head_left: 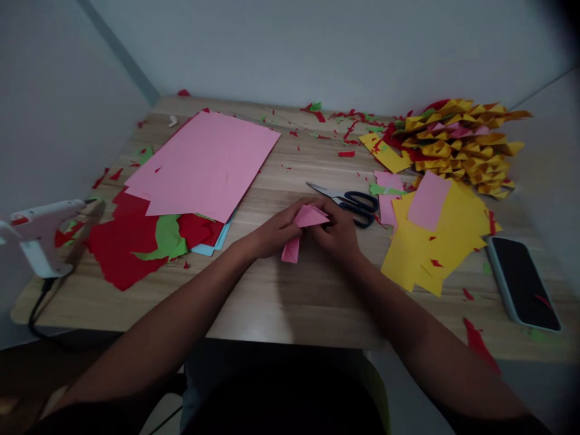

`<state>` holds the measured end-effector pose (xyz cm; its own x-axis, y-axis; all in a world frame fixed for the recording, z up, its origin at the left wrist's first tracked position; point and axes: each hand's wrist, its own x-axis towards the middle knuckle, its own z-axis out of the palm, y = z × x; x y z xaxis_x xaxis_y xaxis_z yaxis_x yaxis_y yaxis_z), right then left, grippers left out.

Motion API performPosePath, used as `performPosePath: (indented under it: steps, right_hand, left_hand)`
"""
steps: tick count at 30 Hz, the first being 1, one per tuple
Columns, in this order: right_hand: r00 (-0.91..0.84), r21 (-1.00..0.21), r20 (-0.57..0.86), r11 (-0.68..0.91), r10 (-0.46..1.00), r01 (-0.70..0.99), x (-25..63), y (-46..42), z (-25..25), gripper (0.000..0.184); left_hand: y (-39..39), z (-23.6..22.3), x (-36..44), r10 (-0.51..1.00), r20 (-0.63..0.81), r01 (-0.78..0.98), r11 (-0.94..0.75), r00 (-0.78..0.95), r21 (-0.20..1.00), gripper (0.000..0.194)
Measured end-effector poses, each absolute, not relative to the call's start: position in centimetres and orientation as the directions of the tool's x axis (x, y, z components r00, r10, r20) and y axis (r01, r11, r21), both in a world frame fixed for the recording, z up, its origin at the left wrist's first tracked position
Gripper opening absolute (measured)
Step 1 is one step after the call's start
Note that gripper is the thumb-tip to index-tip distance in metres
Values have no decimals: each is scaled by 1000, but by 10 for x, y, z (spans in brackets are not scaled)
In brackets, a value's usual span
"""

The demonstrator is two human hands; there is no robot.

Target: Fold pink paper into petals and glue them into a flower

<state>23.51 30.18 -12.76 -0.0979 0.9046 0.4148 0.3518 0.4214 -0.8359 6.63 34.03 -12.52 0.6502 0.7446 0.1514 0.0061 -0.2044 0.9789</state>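
A small folded piece of pink paper (309, 216) is held between both hands above the middle of the table; one strip of it hangs down below the fingers. My left hand (277, 232) is closed on its left side. On its right side, my right hand (338, 228) pinches it with bent fingers. Just beyond my right hand lie scissors (360, 202) with dark handles, their blades pointing left. Parts of the folded paper are covered by my fingers.
Large pink sheets (203, 163) lie at the left over red paper (122, 241). A white glue gun (43, 226) stands at the left edge. To the right are yellow sheets (421, 254), a phone (523, 281) and a yellow folded-paper piece (466, 148). Scraps are scattered behind.
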Motion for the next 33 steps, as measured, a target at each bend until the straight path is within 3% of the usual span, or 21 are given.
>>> performPosePath:
  steps: [2, 4, 6, 11, 14, 19, 25, 29, 33]
  right_hand:
    - [-124, -841, 395, 413, 910, 349, 234, 303, -128, 9]
    - [-101, -862, 352, 365, 930, 352, 233, 304, -127, 4]
    - [-31, -877, 324, 312, 946, 367, 233, 305, -127, 12]
    - [35, -875, 322, 284, 946, 391, 236, 307, -124, 23]
    - [20, -877, 324, 292, 946, 382, 237, 308, -124, 22]
    - [60, -917, 286, 255, 956, 306, 239, 309, -126, 28]
    - [68, -938, 254, 228, 965, 260, 240, 310, -125, 21]
    - [-2, -930, 255, 246, 967, 273, 241, 311, -124, 17]
    - [18, -928, 247, 231, 969, 294, 241, 310, -124, 21]
  left_hand:
    - [339, -121, 67, 715, 201, 30, -297, 670, 954, 55]
    - [337, -120, 68, 736, 177, 58, -281, 654, 958, 63]
    - [335, -122, 70, 804, 129, 94, -224, 580, 970, 63]
    - [339, -128, 72, 908, 208, 171, -285, 365, 943, 19]
    - [343, -129, 71, 925, 214, 211, -287, 313, 934, 21]
    - [348, -128, 73, 944, 196, 21, -209, 265, 978, 21]
    - [349, -127, 73, 938, 157, -3, -164, 307, 986, 31]
    - [350, -129, 75, 927, 137, -83, -115, 349, 990, 24]
    - [350, -128, 76, 953, 133, -139, -98, 273, 986, 32]
